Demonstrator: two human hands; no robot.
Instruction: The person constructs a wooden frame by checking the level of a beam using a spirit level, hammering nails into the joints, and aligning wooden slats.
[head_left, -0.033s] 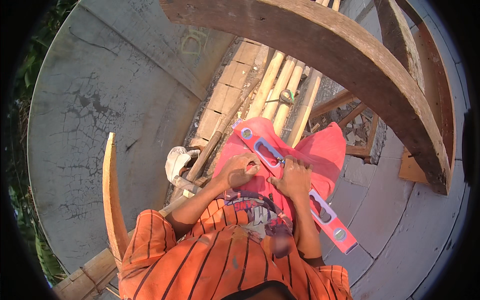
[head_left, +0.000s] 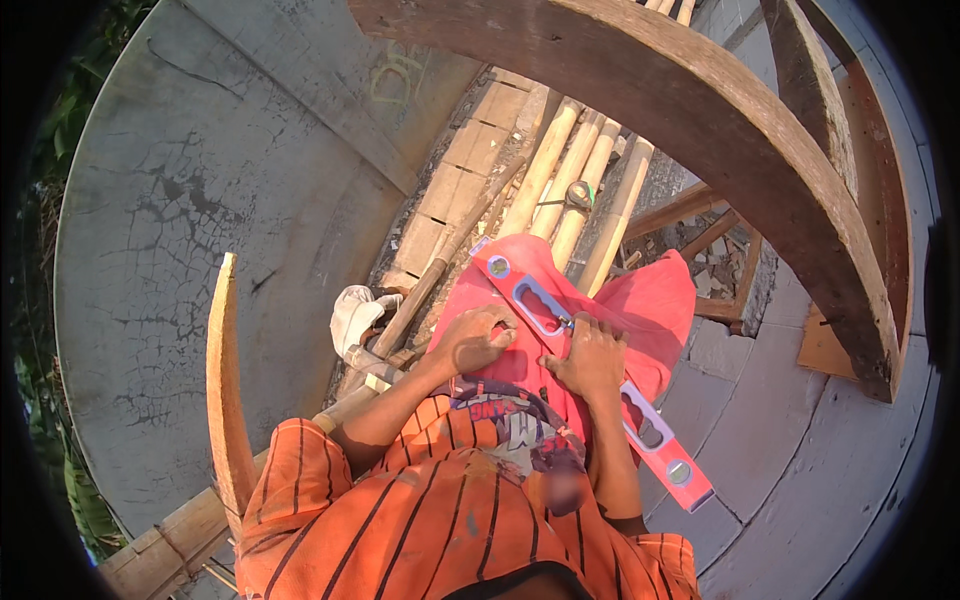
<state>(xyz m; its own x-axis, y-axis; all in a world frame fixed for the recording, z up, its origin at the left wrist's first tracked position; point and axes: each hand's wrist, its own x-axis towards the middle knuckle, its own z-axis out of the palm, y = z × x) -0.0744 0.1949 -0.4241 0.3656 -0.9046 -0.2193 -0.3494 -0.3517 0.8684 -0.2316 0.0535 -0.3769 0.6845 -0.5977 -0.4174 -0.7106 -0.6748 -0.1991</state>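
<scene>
A long pink spirit level (head_left: 675, 462) with lilac-edged grip holes and round vials lies slantwise across my lap, over red cloth (head_left: 655, 300). My right hand (head_left: 590, 360) is wrapped over its middle, hiding that stretch, with the thumb pointing left. A small dark metal piece (head_left: 567, 322) shows by the fingertips; its kind is unclear. To the left of the level, my left hand (head_left: 478, 340) rests on the cloth, fingers curled in toward the thumb. Whatever those fingers hold, if anything, is too small to make out.
A curved wooden beam (head_left: 700, 95) arches overhead from top to right. Bamboo poles (head_left: 545, 180) run ahead, with a tape measure (head_left: 579, 195) on them. A cracked grey panel (head_left: 200, 270) stands left, behind an upright wooden strip (head_left: 225, 390). Grey blocks (head_left: 800, 440) lie right.
The view has shifted slightly, so the beam and poles sit a little further right and lower. Both hands and the spirit level keep nearly the same place on my lap.
</scene>
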